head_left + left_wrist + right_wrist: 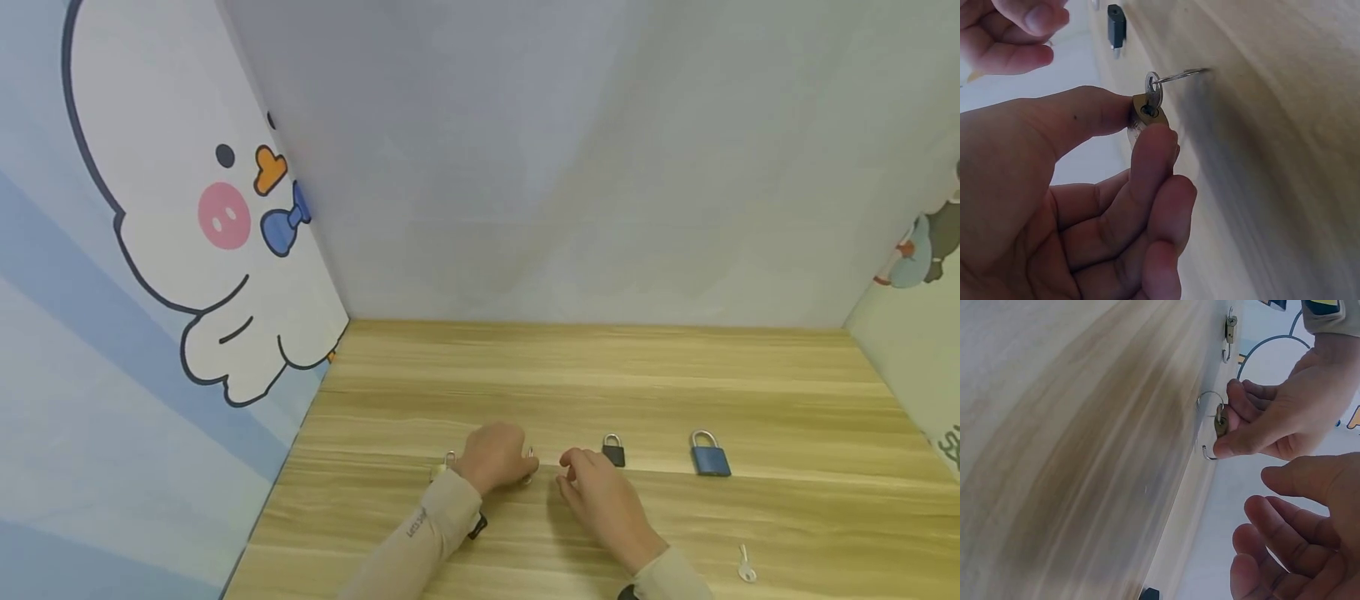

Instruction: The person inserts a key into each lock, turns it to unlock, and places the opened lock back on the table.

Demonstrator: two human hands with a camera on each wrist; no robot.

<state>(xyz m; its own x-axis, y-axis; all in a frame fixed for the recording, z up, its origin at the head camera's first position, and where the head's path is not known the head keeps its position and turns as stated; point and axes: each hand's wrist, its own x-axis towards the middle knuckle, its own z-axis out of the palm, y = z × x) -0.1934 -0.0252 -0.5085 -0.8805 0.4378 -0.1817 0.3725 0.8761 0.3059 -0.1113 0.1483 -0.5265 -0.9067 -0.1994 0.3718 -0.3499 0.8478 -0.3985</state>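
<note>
A plain grey wall [562,167] rises behind a wood-grain desk [600,375], and on the left a large cartoon bird [172,192] decorates the side panel. A person in pale sleeves [416,546] reaches in with both hands. The left hand [491,458], near the middle of the desk, pinches a brass padlock [1139,115] between thumb and fingers; whether the padlock touches the desk cannot be told. The right hand [603,496] is apart from it, to its right, and holds nothing: its fingers are loosely bent, the thumb separate from them. Right of that hand and farther back sits a blue padlock [710,461], the biggest of the locks. A smaller black padlock [613,455] lies just beyond the right hand's fingers. A second brass padlock [1230,330] lies just left of the left hand, partly hidden in the head view. A loose silver key [746,571] rests near the desk's right front. Smallest are the key [1155,94] in the pinched lock's keyhole and the thin wire ring [1182,75] through its head.
</note>
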